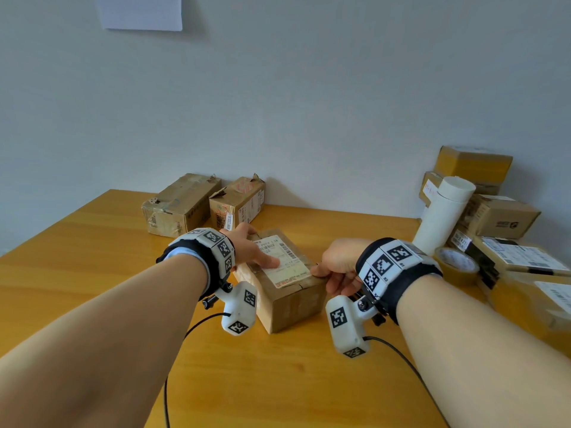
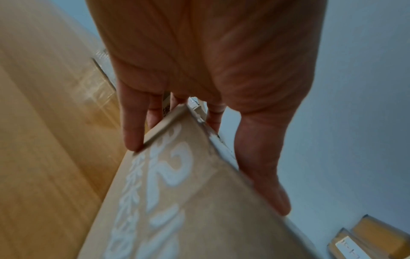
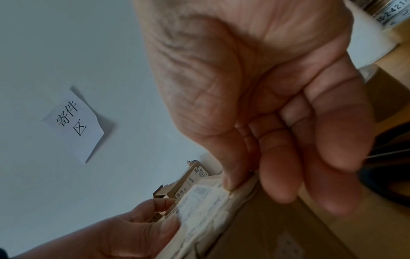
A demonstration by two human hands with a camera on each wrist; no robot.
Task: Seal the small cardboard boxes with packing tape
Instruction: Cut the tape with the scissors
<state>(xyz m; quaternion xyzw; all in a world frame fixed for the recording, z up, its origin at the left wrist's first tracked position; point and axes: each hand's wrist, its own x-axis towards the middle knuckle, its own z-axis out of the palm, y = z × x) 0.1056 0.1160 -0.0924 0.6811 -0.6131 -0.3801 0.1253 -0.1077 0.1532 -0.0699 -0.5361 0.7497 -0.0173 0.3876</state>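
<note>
Box positioning: no tape drawn yet

Box (image 1: pixel 285 279) rests mid-table (image 1: pixel 92 273), label up. My left hand (image 1: pixel 250 247) clasps its far left corner, thumb flat on top. My right hand (image 1: pixel 338 265) pinches the right edge, fingers curled. Tape roll (image 1: pixel 457 264) sits untouched near the table's right edge. I judge sealing not started; further boxes wait.

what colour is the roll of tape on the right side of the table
Translucent brownish tan, seen best in the head view: the tape roll lies beside the white tube.
</note>
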